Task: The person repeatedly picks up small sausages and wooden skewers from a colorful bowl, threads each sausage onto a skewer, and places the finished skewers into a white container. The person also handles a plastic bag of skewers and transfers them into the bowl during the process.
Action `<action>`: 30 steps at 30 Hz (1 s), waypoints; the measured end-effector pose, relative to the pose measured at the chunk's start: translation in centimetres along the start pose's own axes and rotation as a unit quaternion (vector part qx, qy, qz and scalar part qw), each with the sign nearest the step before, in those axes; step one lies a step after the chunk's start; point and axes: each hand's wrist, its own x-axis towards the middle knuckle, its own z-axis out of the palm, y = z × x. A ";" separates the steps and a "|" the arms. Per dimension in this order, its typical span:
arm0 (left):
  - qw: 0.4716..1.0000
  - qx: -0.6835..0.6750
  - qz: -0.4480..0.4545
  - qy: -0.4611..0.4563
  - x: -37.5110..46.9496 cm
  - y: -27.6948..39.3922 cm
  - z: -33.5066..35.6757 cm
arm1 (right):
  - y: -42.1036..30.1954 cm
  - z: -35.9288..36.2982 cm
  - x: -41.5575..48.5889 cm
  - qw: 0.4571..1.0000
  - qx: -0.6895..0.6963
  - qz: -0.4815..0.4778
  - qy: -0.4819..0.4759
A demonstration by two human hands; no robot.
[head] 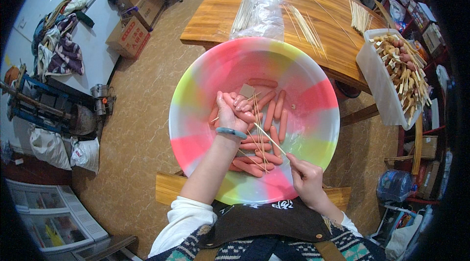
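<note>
My left hand (235, 112), with a bangle at the wrist, grips a pink sausage (240, 110) over a large multicoloured plastic basin (308, 88). My right hand (306, 174) pinches one end of a thin wooden skewer (270, 138); its other end lies close to the sausage's lower right end, and whether it has entered cannot be told. More sausages (282, 125) and several loose skewers (261, 132) lie in the basin below. A small pale square piece (247, 90) shows just beyond my left fingers.
A wooden table (209, 15) behind the basin carries a plastic bag of skewers (257, 15), loose skewers (304, 26) and a skewer bundle (360, 17). At its right corner stands a white tub (374, 74) full of skewered food (404, 70). Cardboard boxes (128, 37) stand on the floor at left.
</note>
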 end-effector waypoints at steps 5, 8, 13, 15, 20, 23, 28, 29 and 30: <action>0.996 0.071 -0.019 -0.059 -0.1 -0.5 0.9 | 0.1 -0.1 0.2 0.999 0.012 -0.002 -0.033; 0.993 0.116 0.031 0.022 0.3 -0.5 1.7 | 0.0 -0.3 0.3 0.999 0.005 -0.006 -0.050; 0.992 0.102 0.072 0.015 0.3 -0.3 1.3 | -0.4 0.1 0.3 0.998 0.043 0.032 -0.033; 0.989 0.125 0.069 -0.031 0.4 -0.3 0.8 | -0.3 0.4 0.4 0.998 0.051 0.025 -0.018; 0.992 0.102 -0.031 -0.068 1.0 -0.4 -0.2 | 0.3 0.8 0.6 0.999 0.043 -0.013 -0.003; 0.991 0.034 -0.105 -0.069 1.2 -0.2 -0.3 | 0.8 1.0 0.9 0.998 0.043 -0.049 0.009; 0.985 0.119 -0.084 -0.096 1.0 -0.9 0.0 | 1.1 1.2 1.1 0.997 0.057 -0.044 0.018; 0.983 0.136 -0.072 -0.098 0.9 -1.1 0.2 | 1.0 1.3 1.1 0.998 0.055 -0.037 0.017; 0.983 0.146 -0.064 -0.086 0.7 -1.4 0.4 | 1.0 1.3 1.1 0.998 0.050 -0.025 0.015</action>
